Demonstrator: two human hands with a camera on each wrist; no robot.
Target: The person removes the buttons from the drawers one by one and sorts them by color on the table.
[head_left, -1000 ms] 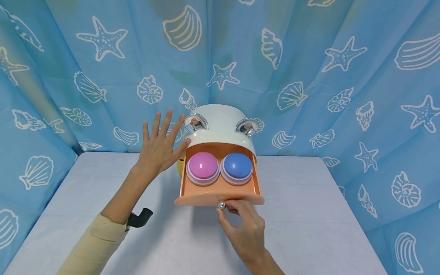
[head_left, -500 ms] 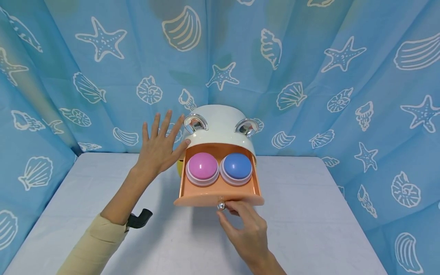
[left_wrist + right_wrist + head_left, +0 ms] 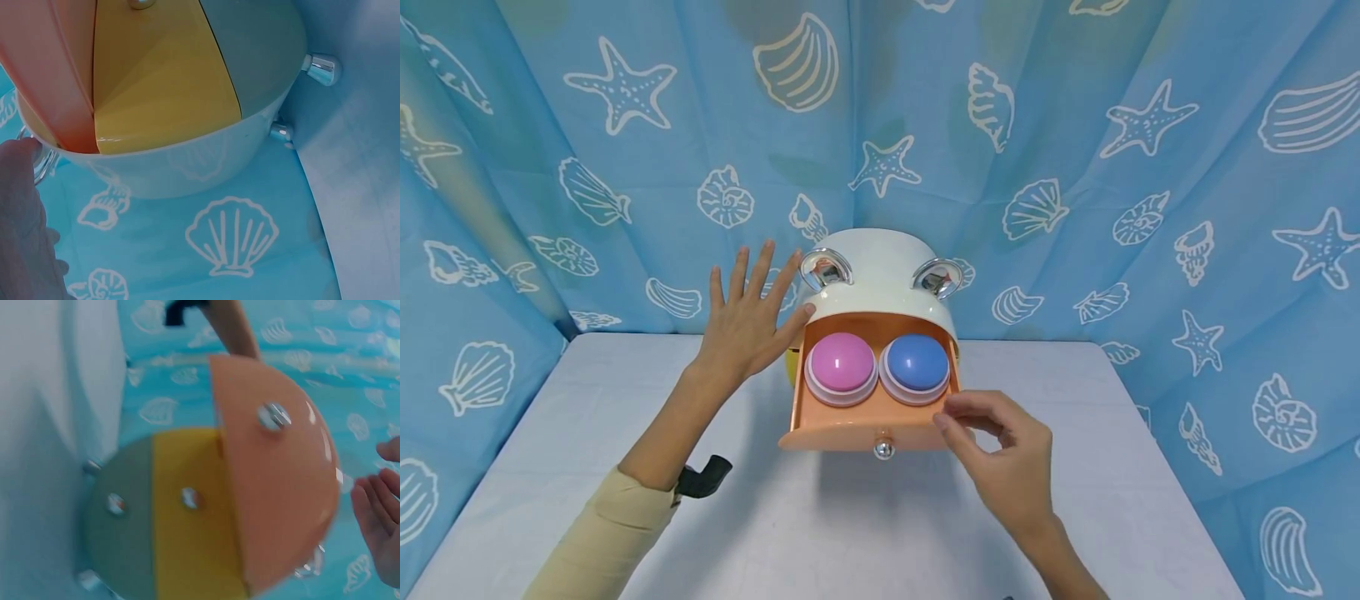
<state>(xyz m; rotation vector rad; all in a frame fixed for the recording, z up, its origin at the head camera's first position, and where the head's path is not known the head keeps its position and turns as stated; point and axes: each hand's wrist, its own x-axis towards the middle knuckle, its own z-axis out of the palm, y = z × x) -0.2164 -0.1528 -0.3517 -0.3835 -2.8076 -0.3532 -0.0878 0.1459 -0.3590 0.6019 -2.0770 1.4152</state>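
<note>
A rounded white box with silver loop ears stands at the back of the table. Its orange top drawer is pulled out, with a silver knob at the front. Inside sit a pink domed piece and a blue domed piece, side by side, both with pale rims. My left hand is spread at the box's left side, its thumb against the box by the ear. Beside the drawer's front right corner, my right hand has bent fingers and holds nothing. The right wrist view shows its fingers away from the drawer.
Below the orange drawer are a closed yellow drawer and a closed grey-green drawer. Silver feet hold the box above the white tabletop. A blue shell-print curtain hangs close behind and at both sides.
My right hand has let go of the drawer's knob and moved right and slightly up. The left hand, the box and the pulled-out drawer have stayed in place.
</note>
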